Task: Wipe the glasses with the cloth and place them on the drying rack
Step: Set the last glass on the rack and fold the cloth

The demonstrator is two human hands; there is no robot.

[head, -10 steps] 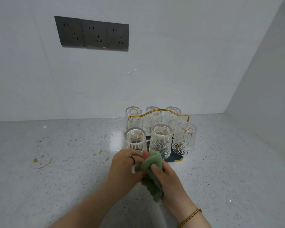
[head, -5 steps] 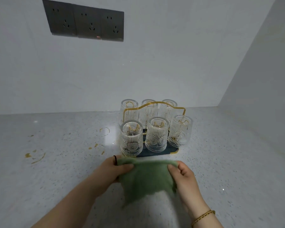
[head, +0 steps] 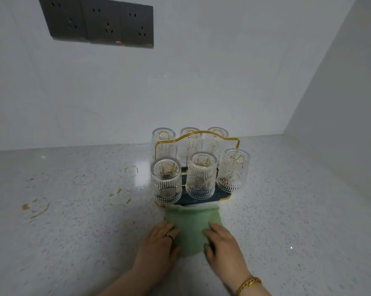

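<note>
The green cloth, bunched a second ago, now lies flat on the speckled worktop under the open left hand and open right hand; six ribbed glasses already sit on the gold wire drying rack, so the task looks finished.

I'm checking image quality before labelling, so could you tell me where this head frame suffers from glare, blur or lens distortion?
Head view: a bright glare patch sits on the countertop left of the front-left glass; wide-angle distortion bows the wall-counter edge and slants the sockets; the lower corners near the right hand look smeared; the green cloth stays reasonably sharp.
</note>
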